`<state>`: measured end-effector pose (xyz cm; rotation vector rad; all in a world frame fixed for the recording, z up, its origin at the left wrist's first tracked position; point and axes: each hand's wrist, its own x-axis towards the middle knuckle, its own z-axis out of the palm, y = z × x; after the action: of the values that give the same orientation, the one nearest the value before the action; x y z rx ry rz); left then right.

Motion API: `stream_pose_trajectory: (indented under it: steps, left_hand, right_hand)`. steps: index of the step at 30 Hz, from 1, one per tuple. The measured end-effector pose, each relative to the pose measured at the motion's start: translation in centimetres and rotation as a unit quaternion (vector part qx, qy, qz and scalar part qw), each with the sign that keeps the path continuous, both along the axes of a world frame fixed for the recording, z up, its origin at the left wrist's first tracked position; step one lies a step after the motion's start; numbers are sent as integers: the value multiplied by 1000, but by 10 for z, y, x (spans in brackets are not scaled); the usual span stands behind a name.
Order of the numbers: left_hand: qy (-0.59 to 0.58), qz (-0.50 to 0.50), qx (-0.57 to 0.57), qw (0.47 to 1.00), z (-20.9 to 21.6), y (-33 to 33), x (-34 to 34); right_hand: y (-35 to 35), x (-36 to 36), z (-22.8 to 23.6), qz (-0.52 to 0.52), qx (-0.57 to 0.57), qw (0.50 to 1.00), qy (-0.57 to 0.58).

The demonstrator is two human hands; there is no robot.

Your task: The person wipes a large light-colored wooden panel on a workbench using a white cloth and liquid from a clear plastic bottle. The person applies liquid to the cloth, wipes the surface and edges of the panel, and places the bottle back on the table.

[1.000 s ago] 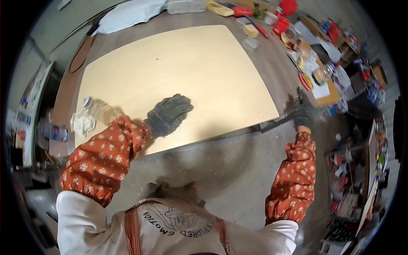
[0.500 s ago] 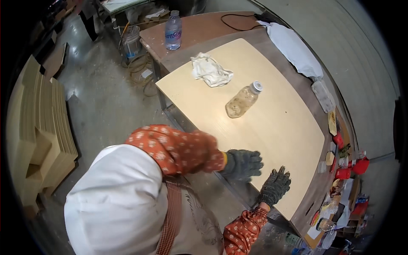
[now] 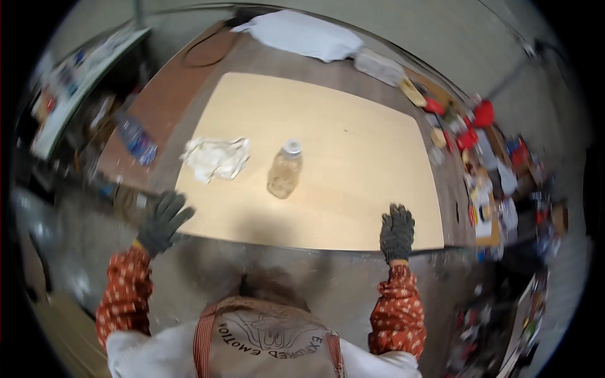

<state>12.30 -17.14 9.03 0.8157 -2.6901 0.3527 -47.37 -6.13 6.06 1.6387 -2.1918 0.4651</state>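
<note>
A pale wooden panel (image 3: 346,189) lies flat on the workbench in front of me. My left hand (image 3: 164,222), in a dark grey knit glove, is open with its fingers spread at the panel's near left corner; whether it touches is hard to tell. Toward the panel's right end, my right hand (image 3: 397,230), gloved alike, rests open over the near edge. Between them, farther in, a clear bottle (image 3: 285,173) with a pale cap and brownish contents is on the panel. A crumpled white cloth (image 3: 217,159) lies to its left.
On the brown board at left is a clear water bottle (image 3: 135,140). A white wrapped bundle (image 3: 302,34) and a pale block (image 3: 378,67) line the bench's far side. Red items (image 3: 467,138) and other clutter crowd the right. A shelf (image 3: 88,94) stands far left.
My view has swung round to face the panel squarely. My left hand has moved away from my right, over to the panel's left corner. The right hand stays at the near right edge.
</note>
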Motion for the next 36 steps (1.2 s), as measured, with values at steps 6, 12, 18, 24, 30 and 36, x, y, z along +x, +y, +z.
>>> stream_pose_trajectory:
  steps: [6, 12, 18, 24, 30, 36]
  left_hand:
    - [17, 109, 76, 991, -30, 4, 66]
    - [230, 478, 94, 842, -52, 54, 69]
    - [141, 445, -38, 884, -26, 116, -69]
    - [66, 295, 86, 950, 21, 113, -197]
    - [-9, 99, 115, 988, 46, 88, -312]
    - [-24, -43, 94, 994, 42, 35, -342]
  right_hand:
    - [-3, -4, 7, -1, 54, 999, 2]
    - [-58, -121, 25, -96, 7, 988, -120]
    - [-138, -265, 18, -178, 5, 968, -176]
    - [-199, -294, 35, -297, 68, 925, -225]
    - [-232, -304, 28, -227, 142, 937, -223]
    - [-186, -324, 56, -107, 142, 967, -185]
